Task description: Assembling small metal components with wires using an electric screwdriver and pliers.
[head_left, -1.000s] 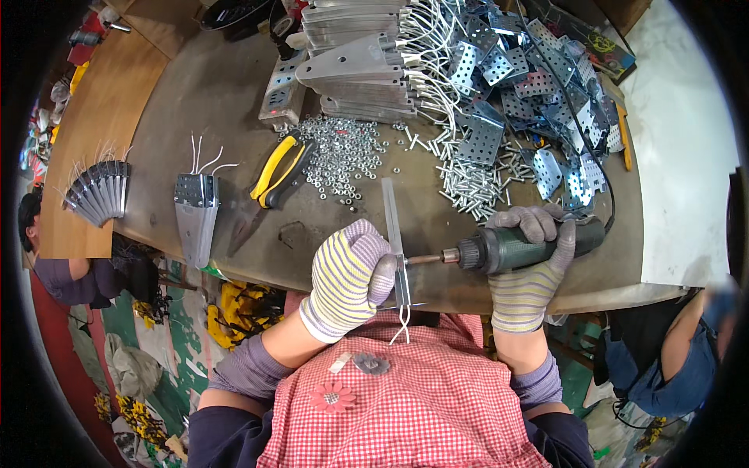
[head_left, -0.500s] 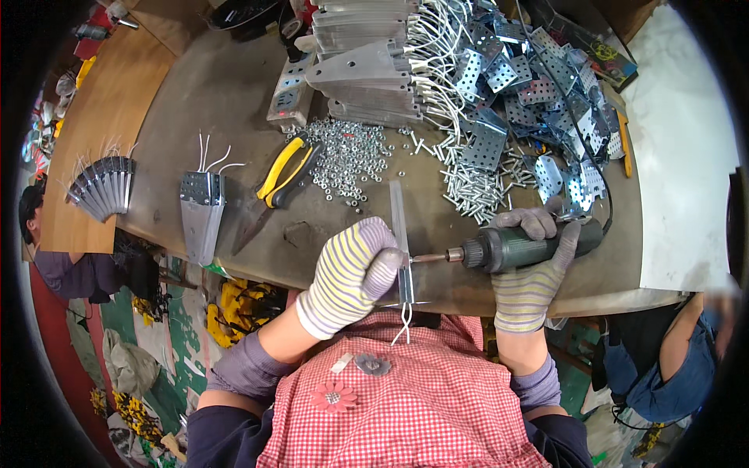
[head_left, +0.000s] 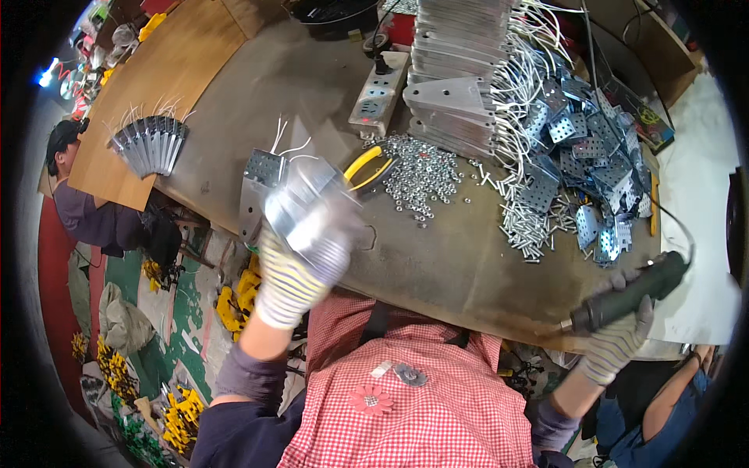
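Observation:
My left hand (head_left: 300, 269), in a striped glove, is closed round a shiny metal plate (head_left: 306, 204). Motion smears the plate and the fingertips, and its far end cannot be made out. It passes just in front of another flat metal piece (head_left: 251, 196) with a perforated dark bracket and white wires. Yellow-and-black pliers (head_left: 363, 162) lie beyond my hand, partly covered by it. At the table's right front, my right hand (head_left: 616, 343) grips a dark green electric screwdriver (head_left: 630, 300), its tip pointing left and touching nothing that I can see.
Hex nuts (head_left: 421, 175) and screws (head_left: 530, 226) lie in heaps mid-table. Behind stand stacked metal plates (head_left: 449, 97) with white wires, a pile of perforated brackets (head_left: 589, 148) and a power strip (head_left: 380, 93). Fanned wired pieces (head_left: 150, 144) rest on a wooden board (head_left: 187, 62); a person (head_left: 94, 199) sits beyond.
My left hand has swung left with the metal plate, away from the screwdriver's tip. My right hand has drawn the screwdriver right and nearer the front edge. The view has shifted left.

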Demonstrator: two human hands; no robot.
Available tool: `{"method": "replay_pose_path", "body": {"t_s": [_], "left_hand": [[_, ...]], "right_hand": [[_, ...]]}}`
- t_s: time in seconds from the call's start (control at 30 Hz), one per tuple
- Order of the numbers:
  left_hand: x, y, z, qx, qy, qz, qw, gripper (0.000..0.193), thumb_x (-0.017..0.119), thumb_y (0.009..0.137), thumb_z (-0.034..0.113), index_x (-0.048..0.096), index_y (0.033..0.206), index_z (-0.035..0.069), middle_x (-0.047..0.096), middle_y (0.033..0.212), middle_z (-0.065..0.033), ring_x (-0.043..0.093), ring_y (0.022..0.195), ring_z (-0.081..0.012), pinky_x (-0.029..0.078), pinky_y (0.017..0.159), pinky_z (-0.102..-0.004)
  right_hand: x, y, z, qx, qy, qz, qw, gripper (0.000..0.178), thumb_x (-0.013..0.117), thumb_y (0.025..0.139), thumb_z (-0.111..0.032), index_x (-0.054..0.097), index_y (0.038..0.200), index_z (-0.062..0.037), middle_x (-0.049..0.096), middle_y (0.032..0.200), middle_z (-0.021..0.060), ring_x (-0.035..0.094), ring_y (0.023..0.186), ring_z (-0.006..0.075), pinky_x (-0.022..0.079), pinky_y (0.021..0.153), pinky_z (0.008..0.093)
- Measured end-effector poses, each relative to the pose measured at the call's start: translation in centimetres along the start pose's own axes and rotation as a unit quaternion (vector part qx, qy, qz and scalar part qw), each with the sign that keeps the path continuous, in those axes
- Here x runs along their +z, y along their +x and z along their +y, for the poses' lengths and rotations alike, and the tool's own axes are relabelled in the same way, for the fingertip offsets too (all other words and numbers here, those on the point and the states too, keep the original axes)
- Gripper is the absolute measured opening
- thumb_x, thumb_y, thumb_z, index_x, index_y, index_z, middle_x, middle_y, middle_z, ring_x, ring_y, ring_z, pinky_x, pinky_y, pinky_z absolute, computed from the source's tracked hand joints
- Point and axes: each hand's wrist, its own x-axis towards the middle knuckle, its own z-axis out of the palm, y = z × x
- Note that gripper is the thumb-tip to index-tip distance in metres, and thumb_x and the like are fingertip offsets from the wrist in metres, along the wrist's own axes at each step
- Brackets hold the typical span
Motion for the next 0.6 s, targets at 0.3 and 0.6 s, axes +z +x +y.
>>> {"method": "replay_pose_path", "body": {"t_s": [0.3, 0.6], "left_hand": [[-4.1, 0.3, -8.1, -0.127, 0.248, 0.159, 0.947, 0.080, 0.076, 0.074, 0.032, 0.038, 0.136, -0.001, 0.052, 0.114, -0.0279, 0.054, 0.104, -0.0431, 0.044, 0.093, -0.0466], [-1.6, 5.0, -1.0, 0.110, 0.181, 0.209, 0.955, 0.061, 0.072, 0.076, 0.014, 0.049, 0.131, 0.003, 0.052, 0.124, -0.0211, 0.051, 0.112, -0.0369, 0.041, 0.097, -0.0428]], "right_hand": [[-6.4, 4.9, -5.3, -0.250, -0.774, 0.042, 0.580, 0.065, 0.057, 0.083, -0.005, 0.036, 0.144, -0.0074, 0.057, 0.123, 0.0146, 0.056, 0.108, 0.0221, 0.045, 0.094, 0.0322], [-8.2, 4.7, -5.4, -0.169, -0.872, 0.095, 0.450, 0.062, 0.065, 0.075, -0.007, 0.049, 0.135, -0.0068, 0.059, 0.121, 0.0223, 0.055, 0.112, 0.0379, 0.043, 0.097, 0.0417]]}}
